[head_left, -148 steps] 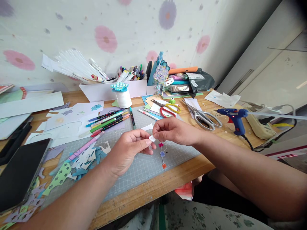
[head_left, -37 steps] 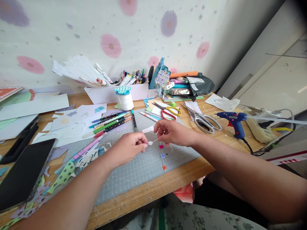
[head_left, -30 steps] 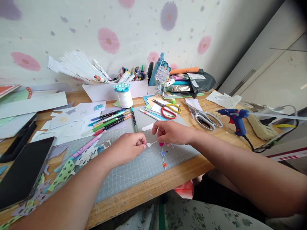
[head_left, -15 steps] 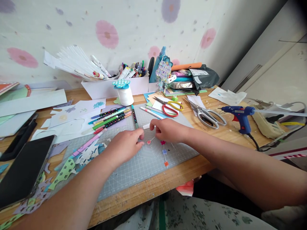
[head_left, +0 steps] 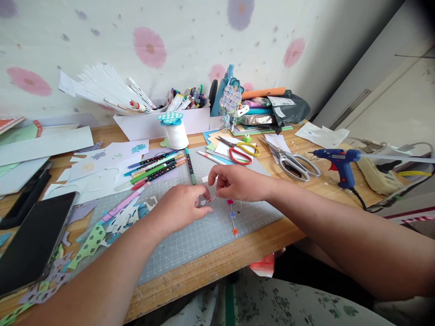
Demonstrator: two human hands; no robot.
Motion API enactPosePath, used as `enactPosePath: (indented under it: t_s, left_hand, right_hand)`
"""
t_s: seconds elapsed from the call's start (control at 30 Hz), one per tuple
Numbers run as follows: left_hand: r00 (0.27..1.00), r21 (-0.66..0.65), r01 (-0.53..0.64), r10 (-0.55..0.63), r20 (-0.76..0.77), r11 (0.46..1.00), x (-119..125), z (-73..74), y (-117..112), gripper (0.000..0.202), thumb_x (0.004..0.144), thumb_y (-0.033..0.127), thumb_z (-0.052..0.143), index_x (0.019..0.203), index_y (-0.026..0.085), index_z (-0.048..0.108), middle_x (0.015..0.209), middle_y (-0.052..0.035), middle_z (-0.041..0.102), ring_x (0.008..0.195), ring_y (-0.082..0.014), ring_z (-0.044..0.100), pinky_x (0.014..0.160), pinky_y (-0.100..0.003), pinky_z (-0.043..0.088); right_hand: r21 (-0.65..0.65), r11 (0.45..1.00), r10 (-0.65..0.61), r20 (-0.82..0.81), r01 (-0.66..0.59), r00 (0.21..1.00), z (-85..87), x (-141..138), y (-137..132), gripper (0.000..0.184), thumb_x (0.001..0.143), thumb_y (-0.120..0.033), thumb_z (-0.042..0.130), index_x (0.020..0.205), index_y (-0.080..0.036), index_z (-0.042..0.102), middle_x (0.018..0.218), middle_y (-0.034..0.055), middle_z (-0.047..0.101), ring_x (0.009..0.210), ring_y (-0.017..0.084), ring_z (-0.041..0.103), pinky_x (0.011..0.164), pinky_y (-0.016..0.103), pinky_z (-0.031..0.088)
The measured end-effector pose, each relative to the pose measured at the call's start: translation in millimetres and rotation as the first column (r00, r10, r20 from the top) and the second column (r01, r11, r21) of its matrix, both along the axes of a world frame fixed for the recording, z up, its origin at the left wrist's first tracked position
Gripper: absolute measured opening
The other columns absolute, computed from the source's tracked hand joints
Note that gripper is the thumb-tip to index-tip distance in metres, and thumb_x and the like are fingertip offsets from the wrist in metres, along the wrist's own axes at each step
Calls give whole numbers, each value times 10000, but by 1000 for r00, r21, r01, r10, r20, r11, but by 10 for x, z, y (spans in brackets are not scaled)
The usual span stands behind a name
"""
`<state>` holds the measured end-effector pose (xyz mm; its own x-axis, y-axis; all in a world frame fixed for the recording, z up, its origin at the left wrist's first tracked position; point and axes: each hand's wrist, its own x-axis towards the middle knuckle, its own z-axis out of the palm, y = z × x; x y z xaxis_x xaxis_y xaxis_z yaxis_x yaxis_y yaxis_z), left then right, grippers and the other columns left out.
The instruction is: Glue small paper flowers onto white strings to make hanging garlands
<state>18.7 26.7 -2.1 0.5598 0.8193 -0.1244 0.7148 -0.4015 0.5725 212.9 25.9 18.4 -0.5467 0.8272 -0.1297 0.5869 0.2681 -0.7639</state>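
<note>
A grey cutting mat lies on a wooden desk. The right hand pinches a small reddish piece; the left hand, thumb and forefinger parted, is at a white scrap, whether gripping it I cannot tell. At four o'clock, a strand of three small flowers seems finished; the piece between the hands looks incomplete. Markers sit at ten, a glue gun toward two.

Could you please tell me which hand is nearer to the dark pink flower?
The right hand is nearer: it appears just above the dark pink flower in the picture. The left hand is farther off, to the flower's left.
</note>
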Motion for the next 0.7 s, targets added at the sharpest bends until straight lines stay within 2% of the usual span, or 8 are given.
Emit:
enactPosePath:
  t_s: [0.17,0.33,0.57,0.7]
  left_hand:
    - [999,9,1,-2,32,1000,21,-45,4,156,763,366,619,777,233,698,469,53,505,461,-142,456,515,-258,266]
    - [1000,63,1,-3,24,998,24,-98,22,193,810,377,574,750,236,692,504,29,548,515,-166,501,533,-264,267]
    - [997,116,19,-10,-81,993,51,-134,20,205,844,344,518,874,248,697,752,-34,697,704,-224,611,597,-282,319]
    - [991,138,-6,25,-134,990,55,-102,8,202,840,295,493,952,246,653,592,16,608,586,-185,549,562,-267,300]
  right_hand:
    - [-14,1000,-2,-20,2,1000,41,-10,-12,222,733,-71,534,923,-182,503,661,-55,548,550,94,512,514,205,377]
    - [2,1000,-9,17,9,1000,9,-16,7,205,735,-94,546,915,-183,506,661,-49,554,553,98,516,510,211,372]
    - [66,997,-44,141,35,989,-57,16,51,238,726,-110,547,953,-182,544,699,-25,607,590,112,537,530,220,358]
    - [101,994,-64,222,43,973,-44,50,67,262,735,-105,541,987,-176,560,752,0,641,636,122,560,552,220,360]
